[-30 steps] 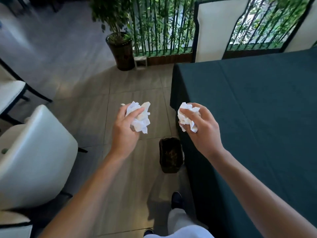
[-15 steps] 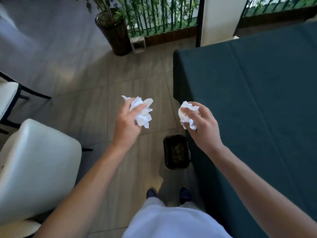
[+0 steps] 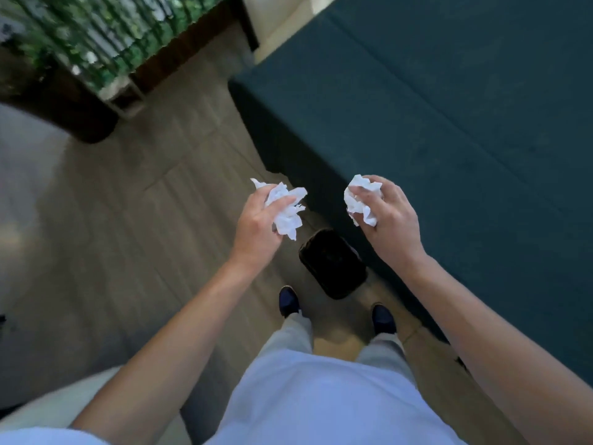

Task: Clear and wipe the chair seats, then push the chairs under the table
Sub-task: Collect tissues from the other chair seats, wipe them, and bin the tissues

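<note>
My left hand (image 3: 256, 226) is closed on a crumpled white tissue (image 3: 287, 208). My right hand (image 3: 390, 216) grips a second crumpled white tissue (image 3: 361, 200). Both hands hover above and just beyond a small black waste bin (image 3: 332, 263) that stands on the floor against the side of the table with the dark green cloth (image 3: 449, 123). A white chair back (image 3: 54, 409) shows at the lower left edge, mostly cut off. Another white chair (image 3: 279, 24) stands at the table's far end.
My two feet in dark shoes (image 3: 288, 300) stand just behind the bin. A dark plant pot (image 3: 64, 107) and a low wooden planter with green stalks (image 3: 134, 43) are at the upper left. Brown tiled floor (image 3: 144, 220) lies to the left.
The view has tilted down and turned as I stepped up to the bin; it now lies closer under my hands. Both hands still hold their tissues.
</note>
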The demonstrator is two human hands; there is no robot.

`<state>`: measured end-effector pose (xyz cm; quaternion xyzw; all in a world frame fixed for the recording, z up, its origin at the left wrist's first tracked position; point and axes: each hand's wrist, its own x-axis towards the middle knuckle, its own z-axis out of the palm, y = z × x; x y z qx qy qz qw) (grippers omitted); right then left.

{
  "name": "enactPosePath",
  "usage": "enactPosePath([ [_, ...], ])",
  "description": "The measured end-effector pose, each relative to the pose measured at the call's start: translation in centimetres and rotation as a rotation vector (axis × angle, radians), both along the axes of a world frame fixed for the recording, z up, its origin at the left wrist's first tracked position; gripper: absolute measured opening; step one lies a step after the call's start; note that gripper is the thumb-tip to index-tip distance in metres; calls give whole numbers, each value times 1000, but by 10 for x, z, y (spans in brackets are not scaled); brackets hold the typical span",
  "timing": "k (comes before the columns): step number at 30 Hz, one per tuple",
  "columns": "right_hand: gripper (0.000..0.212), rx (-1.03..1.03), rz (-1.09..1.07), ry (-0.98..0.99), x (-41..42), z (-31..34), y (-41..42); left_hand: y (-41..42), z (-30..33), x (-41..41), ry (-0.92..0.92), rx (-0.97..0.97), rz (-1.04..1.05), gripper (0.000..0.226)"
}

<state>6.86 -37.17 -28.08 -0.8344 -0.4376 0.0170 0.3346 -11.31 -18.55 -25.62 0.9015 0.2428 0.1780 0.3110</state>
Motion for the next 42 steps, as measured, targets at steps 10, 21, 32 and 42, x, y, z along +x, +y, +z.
enactPosePath([
  [10, 37, -68, -358, 121, -81, -10, -57, 0, -5, 11, 38, -43, -324, 63],
  [21, 37, -60, -629, 223, -154, -42, -79, -18, -34, 3, 222, -94, -506, 62],
  [32, 36, -134, -988, 289, -177, -89, -16, 38, -100, 78, 393, 158, -1024, 22],
  [42, 40, -195, -1112, 474, -199, -187, 12, 22, -182, 89, 574, 1, -1162, 50],
])
